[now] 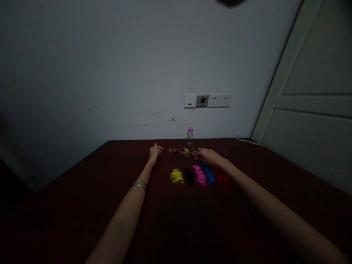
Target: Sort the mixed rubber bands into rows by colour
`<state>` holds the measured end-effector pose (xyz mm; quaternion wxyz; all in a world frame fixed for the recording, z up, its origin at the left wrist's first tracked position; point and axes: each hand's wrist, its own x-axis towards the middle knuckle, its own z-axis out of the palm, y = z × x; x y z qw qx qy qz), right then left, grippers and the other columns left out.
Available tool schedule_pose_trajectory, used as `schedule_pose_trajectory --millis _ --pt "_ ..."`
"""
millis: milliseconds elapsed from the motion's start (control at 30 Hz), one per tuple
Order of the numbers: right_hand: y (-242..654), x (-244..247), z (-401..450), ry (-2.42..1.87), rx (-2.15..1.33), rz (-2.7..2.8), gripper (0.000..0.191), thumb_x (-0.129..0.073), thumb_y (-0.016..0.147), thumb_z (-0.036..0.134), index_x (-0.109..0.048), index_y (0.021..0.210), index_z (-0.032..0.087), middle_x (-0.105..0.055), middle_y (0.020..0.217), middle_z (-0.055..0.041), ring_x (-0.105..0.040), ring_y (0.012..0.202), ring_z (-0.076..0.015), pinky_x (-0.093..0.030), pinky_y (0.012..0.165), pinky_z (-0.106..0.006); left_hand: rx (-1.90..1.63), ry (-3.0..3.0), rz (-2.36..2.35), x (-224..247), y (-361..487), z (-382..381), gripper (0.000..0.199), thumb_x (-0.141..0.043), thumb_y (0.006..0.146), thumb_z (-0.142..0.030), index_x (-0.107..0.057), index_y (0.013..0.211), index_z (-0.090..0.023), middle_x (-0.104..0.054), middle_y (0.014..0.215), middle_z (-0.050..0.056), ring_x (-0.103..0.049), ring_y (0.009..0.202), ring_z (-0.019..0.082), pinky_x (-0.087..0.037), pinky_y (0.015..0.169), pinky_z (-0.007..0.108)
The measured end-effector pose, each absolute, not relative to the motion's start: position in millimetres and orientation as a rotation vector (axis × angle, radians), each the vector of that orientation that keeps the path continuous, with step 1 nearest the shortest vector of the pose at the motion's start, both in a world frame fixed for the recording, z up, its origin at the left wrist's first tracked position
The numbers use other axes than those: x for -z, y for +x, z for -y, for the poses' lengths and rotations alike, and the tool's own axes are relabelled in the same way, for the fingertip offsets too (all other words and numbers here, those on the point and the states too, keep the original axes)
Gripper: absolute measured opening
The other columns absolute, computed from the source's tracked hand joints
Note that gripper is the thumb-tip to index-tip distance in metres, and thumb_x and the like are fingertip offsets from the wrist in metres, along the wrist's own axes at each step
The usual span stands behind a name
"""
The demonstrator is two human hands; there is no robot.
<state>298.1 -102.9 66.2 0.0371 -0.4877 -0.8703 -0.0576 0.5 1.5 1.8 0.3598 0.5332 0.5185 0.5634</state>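
A mixed strip of small coloured bands lies across the far part of the dark red table. At its right end is my right hand, its fingers pinched together low over the bands; what they grip is too small to name. Left of the strip, my left hand rests on the table with fingers partly curled, touching no bands. Nearer to me are separate piles side by side: yellow, black, pink, blue and red, the last partly beside my right forearm.
A clear bottle with a pink top stands behind the mixed bands, near the wall. Sockets and switches are set in the wall above. At the right is a pale panelled door. The table's far edge meets the wall.
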Motion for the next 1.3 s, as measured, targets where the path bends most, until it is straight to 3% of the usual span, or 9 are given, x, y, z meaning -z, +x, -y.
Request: schedule_pose_trajectory --millis 233,700,833,967,1133,1300 --pt "289 -69 122 -1.428 0.197 2.801 0.022 -0.046 0.084 0.017 -0.067 0.081 0.022 -0.060 0.103 -0.0049 -0.059 0.085 -0.0149 -0.039 0.060 -0.019 -1.469 1.310 -1.288 -3 1 -1 0.057 -0.027 0.083 -0.049 -0.061 0.057 -0.012 -0.039 0.037 0.000 -0.031 0.034 0.008 -0.022 0.039 0.021" --pt "334 -47 103 -1.494 0.092 2.486 0.023 -0.046 0.086 0.025 -0.067 0.093 0.022 -0.056 0.112 -0.0059 -0.056 0.091 -0.0154 -0.042 0.071 -0.021 -1.385 1.559 -1.394 2 3 -5 0.043 -0.038 0.080 -0.041 -0.063 0.065 -0.011 -0.041 0.040 -0.003 -0.036 0.039 0.008 -0.028 0.044 0.020" --pt "365 -26 94 -1.506 0.125 2.316 0.028 -0.042 0.087 0.021 -0.068 0.095 0.018 -0.060 0.105 -0.0100 -0.054 0.095 -0.0192 -0.041 0.083 -0.028 -1.258 1.776 -1.500 2 9 -3 0.033 -0.046 0.078 -0.036 -0.067 0.069 -0.011 -0.055 0.052 0.001 -0.050 0.052 0.011 -0.036 0.052 0.020" --pt "395 -1 90 -1.631 0.180 2.189 0.030 -0.041 0.087 0.022 -0.068 0.098 0.016 -0.061 0.107 -0.0122 -0.053 0.099 -0.0228 -0.040 0.088 -0.032 -1.037 1.986 -1.677 -3 18 6 0.020 -0.055 0.074 -0.028 -0.070 0.078 -0.015 -0.068 0.078 0.005 -0.059 0.075 0.015 -0.041 0.065 0.021" --pt "416 20 89 -1.751 0.230 2.097 0.033 -0.039 0.088 0.024 -0.066 0.104 0.013 -0.060 0.110 -0.0141 -0.054 0.100 -0.0237 -0.038 0.091 -0.035 -0.800 2.128 -1.802 -9 34 20 0.020 -0.057 0.077 -0.028 -0.070 0.089 -0.020 -0.068 0.092 0.005 -0.060 0.086 0.017 -0.042 0.071 0.023" --pt "415 23 90 -1.803 0.235 2.071 0.034 -0.037 0.089 0.025 -0.064 0.106 0.013 -0.060 0.111 -0.0136 -0.054 0.100 -0.0247 -0.039 0.091 -0.036 -0.720 2.275 -1.751 -11 51 30 0.022 -0.056 0.079 -0.031 -0.067 0.097 -0.023 -0.067 0.092 0.004 -0.060 0.087 0.017 -0.043 0.073 0.023"
